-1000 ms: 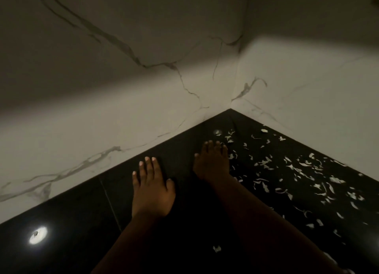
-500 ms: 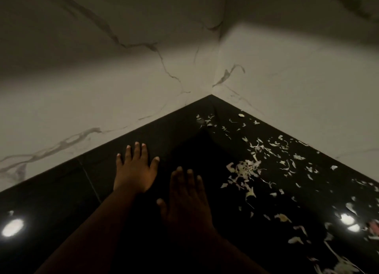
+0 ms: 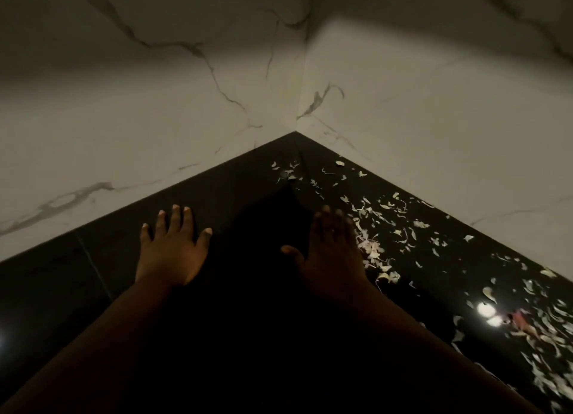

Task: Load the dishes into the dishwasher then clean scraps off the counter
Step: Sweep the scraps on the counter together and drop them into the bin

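Note:
A glossy black counter runs into a corner between two white marble walls. Pale, thin scraps lie scattered over its right half, from the corner down to the lower right. My left hand lies flat on the counter with fingers spread, left of the scraps and holding nothing. My right hand is flat with straight fingers, its outer edge against a small heap of scraps. No dishes or dishwasher are in view.
The marble walls close the counter at the back left and back right. Bright lamp reflections glare on the counter at the lower right, beside a reddish scrap. A thin seam crosses the counter's left part.
My right hand moved back from the corner toward me, then shifted right against the scraps, gathering some into a small heap. My left hand stayed flat on the counter.

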Available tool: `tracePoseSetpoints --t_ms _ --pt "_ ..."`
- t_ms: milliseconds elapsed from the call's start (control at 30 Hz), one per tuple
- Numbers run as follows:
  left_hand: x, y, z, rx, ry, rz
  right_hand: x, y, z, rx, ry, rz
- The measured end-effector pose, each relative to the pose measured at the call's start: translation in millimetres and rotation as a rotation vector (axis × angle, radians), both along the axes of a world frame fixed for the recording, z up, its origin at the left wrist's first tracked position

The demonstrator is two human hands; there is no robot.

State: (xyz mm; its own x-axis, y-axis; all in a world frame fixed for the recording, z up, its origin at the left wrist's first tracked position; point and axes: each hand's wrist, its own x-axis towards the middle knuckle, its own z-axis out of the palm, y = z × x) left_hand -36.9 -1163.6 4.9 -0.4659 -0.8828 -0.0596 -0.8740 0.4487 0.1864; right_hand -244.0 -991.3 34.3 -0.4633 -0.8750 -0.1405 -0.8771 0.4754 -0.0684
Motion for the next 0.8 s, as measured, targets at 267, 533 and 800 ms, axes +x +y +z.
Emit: tracePoseSetpoints --t_ms 267,533,800 --pt "3 -3 -5 0.000 0.019 -0.004 2 -186 -14 -0.127 0.024 0.157" --pt "2 -6 -5 -0.003 0.012 -0.004 -64 -245 -25 -0.052 -0.045 0.018" --pt "8 -7 -5 0.023 0.035 -0.046 -124 -153 -17 -0.081 -0.025 -0.293"
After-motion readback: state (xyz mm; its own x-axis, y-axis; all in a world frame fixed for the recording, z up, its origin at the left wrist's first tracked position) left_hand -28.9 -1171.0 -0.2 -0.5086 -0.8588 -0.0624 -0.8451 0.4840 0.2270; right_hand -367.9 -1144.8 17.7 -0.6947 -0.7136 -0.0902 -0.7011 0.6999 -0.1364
